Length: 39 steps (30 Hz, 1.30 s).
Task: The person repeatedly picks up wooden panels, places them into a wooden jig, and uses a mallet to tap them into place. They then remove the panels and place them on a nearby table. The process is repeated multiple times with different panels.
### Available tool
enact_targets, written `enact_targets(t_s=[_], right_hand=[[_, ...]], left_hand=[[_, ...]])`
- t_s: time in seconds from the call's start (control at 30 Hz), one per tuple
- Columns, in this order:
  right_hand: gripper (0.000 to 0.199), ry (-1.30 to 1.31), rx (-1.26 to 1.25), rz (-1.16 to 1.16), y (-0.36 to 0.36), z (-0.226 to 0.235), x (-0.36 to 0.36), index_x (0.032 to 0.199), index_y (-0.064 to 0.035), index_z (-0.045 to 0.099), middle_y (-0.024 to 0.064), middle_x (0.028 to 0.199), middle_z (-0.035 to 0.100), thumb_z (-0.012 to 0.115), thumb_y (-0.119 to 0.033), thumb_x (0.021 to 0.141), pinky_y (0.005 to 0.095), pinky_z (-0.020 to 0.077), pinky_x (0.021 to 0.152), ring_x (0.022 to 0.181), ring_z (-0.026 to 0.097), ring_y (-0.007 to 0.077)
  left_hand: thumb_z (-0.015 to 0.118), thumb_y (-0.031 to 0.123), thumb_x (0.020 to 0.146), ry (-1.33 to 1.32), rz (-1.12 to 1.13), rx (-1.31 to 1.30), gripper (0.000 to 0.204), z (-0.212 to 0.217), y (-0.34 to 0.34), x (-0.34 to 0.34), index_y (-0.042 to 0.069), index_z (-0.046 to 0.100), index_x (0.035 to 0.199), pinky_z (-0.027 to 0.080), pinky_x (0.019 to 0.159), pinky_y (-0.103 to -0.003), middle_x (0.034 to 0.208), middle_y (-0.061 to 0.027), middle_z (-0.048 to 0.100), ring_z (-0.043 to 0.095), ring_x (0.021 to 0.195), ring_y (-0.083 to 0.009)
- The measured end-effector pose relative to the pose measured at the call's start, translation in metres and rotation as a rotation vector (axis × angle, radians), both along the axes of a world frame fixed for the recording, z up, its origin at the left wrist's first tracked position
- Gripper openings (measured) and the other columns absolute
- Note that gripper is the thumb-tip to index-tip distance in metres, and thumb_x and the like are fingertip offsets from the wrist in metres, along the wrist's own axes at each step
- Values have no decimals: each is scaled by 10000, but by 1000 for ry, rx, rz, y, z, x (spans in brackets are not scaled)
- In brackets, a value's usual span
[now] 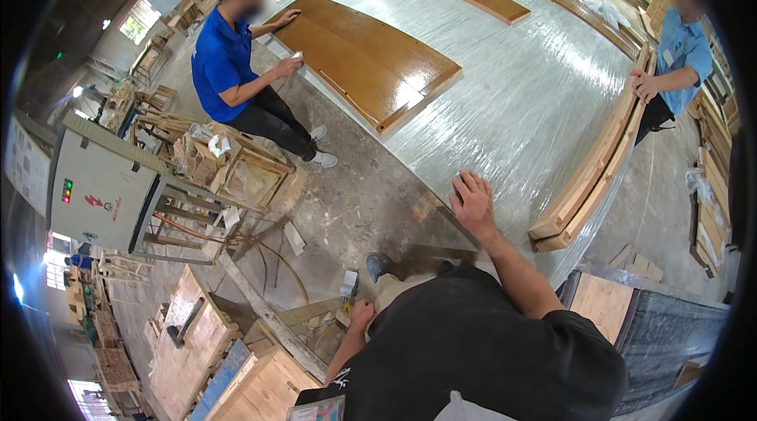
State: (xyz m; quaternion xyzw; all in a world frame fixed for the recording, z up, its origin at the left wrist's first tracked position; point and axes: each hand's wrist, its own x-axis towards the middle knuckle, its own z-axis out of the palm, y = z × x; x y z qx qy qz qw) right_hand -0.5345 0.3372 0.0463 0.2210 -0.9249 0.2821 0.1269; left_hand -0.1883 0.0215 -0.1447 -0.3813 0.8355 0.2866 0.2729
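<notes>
My right hand (474,202) rests flat near the edge of a large table (505,137) covered in shiny clear plastic film, its fingers spread and nothing in them. Low beside my body, my left hand (362,313) is curled closed. A small grey-white block (349,284) shows just beyond its fingers; whether the hand holds it I cannot tell. To the right of my right hand, two long pale wooden bars (583,184) lie side by side along the table's right edge. Farther off on the film lies a wide glossy brown wooden panel (371,54).
A person in a blue shirt (225,66) leans over the brown panel with a small white thing in one hand. Another person in light blue (684,54) grips the far end of the bars. A grey electrical cabinet (102,184) and a hammer (184,323) on a wooden top are at left.
</notes>
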Motion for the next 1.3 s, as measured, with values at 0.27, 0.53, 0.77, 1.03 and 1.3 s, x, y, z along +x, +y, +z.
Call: enact_targets(t_s=[0.27,0.53,0.77,1.03,1.3], right_hand=[[418,-5,4,-9,0,0,1,1300,-60,624,168,1464,531,652,-255,931,517,280,1183,1399,438,366],[431,-14,10,-3,1,-2,2,1310,-57,625,171,1469,528,656,-253,928,515,281,1184,1408,431,370],[438,1,24,-5,2,-7,-1,1320,-59,617,179,1461,534,651,-248,926,522,284,1181,1409,431,381],[432,4,32,1,0,-5,0,1314,-49,614,187,1453,536,645,-243,929,528,290,1179,1397,444,386],[436,9,29,5,0,-2,1,1310,-47,615,184,1453,534,651,-241,922,523,288,1180,1398,442,378]], left_hand=[[555,325,894,19,10,13,395,5,3,2,62,731,1130,509,987,-462,1195,-201,704,650,1160,-379],[583,329,886,-5,41,32,393,4,0,2,59,738,1126,514,985,-448,1182,-198,712,655,1157,-379],[563,371,937,-177,149,-144,472,36,12,-6,-20,718,1150,509,1006,-457,1218,-235,693,650,1175,-395],[543,316,947,-297,59,-50,438,44,-2,-3,-15,715,1176,531,974,-456,1243,-227,690,660,1176,-382],[585,311,900,-234,179,-111,470,37,12,1,-29,693,1208,512,1018,-452,1287,-249,661,634,1221,-383]])
